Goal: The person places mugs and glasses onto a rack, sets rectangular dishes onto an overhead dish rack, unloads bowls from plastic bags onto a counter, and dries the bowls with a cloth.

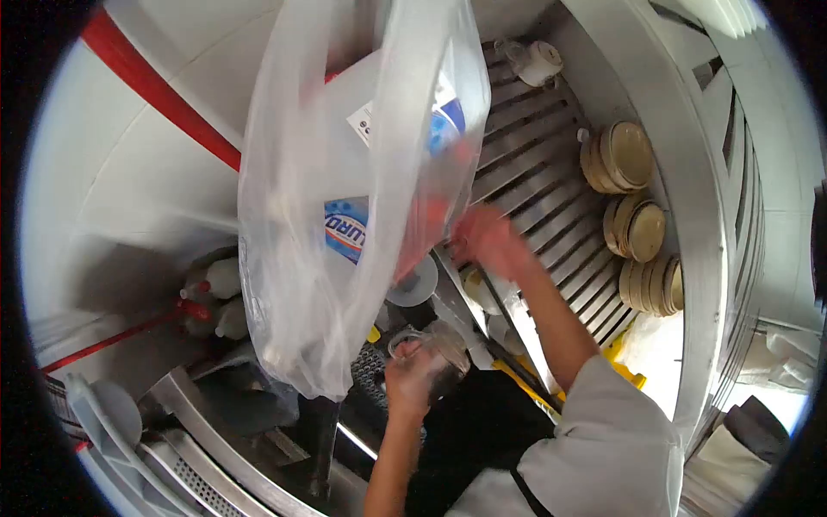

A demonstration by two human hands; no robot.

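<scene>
A large translucent plastic bag (297, 284) hangs in front of me, with white bottles bearing blue labels (346, 228) inside. My left hand (408, 376), low in the middle, is wrapped round a clear plastic container (448, 349). Further up and to the right, my right hand (482, 237) is at the bag's right edge, beside the slatted metal shelf. It is blurred by motion, and its fingers are too smeared to read. A grey round lid or bowl (413, 284) lies between the bag and my left hand.
Stacks of round tan containers (627, 155) stand along the right side of the slatted metal shelf (538, 164). White bottles with red caps (226, 280) are at the left, near a red pole (159, 82). A metal sink edge (202, 422) runs along the lower left.
</scene>
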